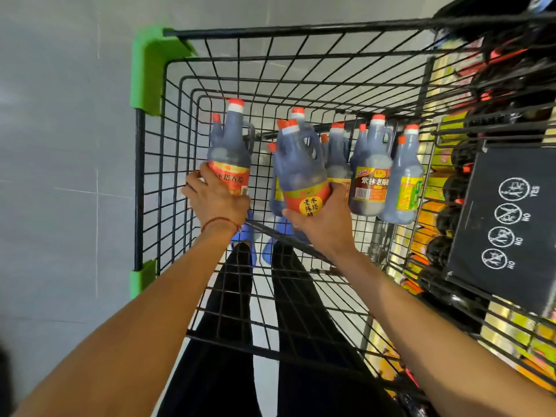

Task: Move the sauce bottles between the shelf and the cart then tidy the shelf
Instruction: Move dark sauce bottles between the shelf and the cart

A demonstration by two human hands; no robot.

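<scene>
head: loose bottles (371, 173) crowd held bottles (301, 176)

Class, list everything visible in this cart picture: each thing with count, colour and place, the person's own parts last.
shopping cart: one, black wire with green corners, centre.
sauce bottles: about six, dark, orange caps, inside cart.
sign panel: one, black with white pictograms, cart's right side.
shelf bottles: several, dark, far right behind the wire.
floor: grey tiles, left.
shoes: two, blue, seen through cart bottom.
trousers: black, under cart.
left hand: one, red string at wrist, holding leftmost bottle.
right hand: one, gripping centre bottle.
</scene>
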